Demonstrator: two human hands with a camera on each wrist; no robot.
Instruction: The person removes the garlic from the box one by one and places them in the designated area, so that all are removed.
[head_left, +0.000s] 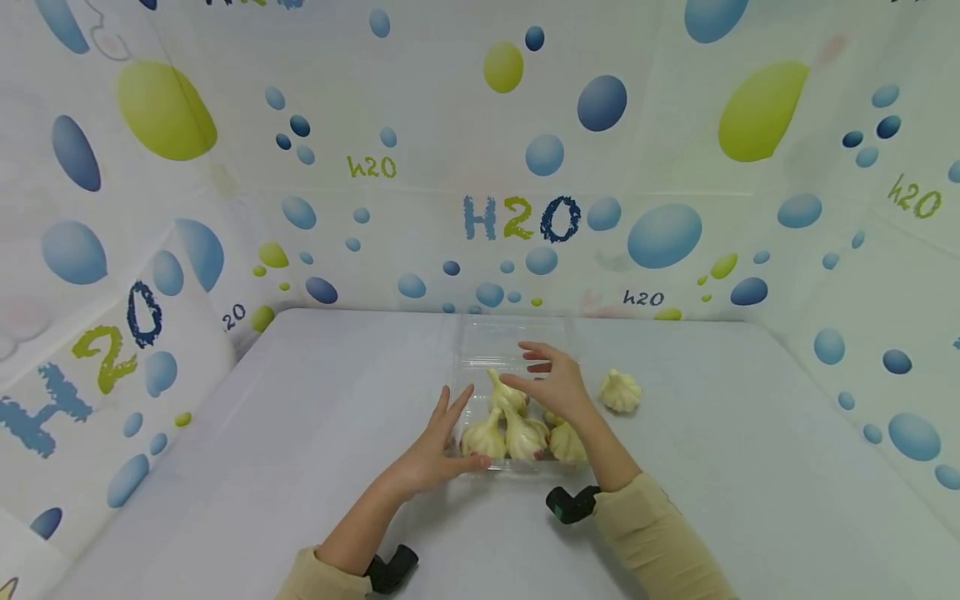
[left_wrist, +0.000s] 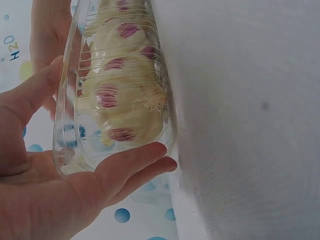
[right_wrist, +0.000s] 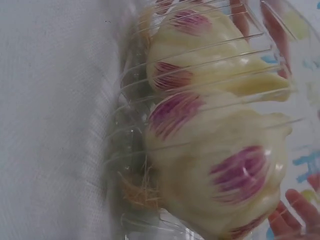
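Observation:
A clear plastic clamshell container (head_left: 480, 387) lies with its lid folded back, several pale garlic bulbs (head_left: 525, 435) inside its base. My left hand (head_left: 426, 457) rests at the container's front left corner, thumb along the front rim and straight fingers beside the left wall. Over the right part of the container hovers my right hand (head_left: 558, 385), fingers spread and nothing between them. Seen through the ribbed wall in the left wrist view, the garlic (left_wrist: 125, 75) shows purple streaks and dry roots. Right of the container, another garlic bulb (head_left: 620, 392) sits on the table.
The white table (head_left: 345, 375) meets a patterned cloth backdrop (head_left: 420, 217) at its far edge. The open lid (head_left: 513, 337) lies toward that edge. Black wrist cameras (head_left: 572, 504) sit below both forearms, near the tabletop.

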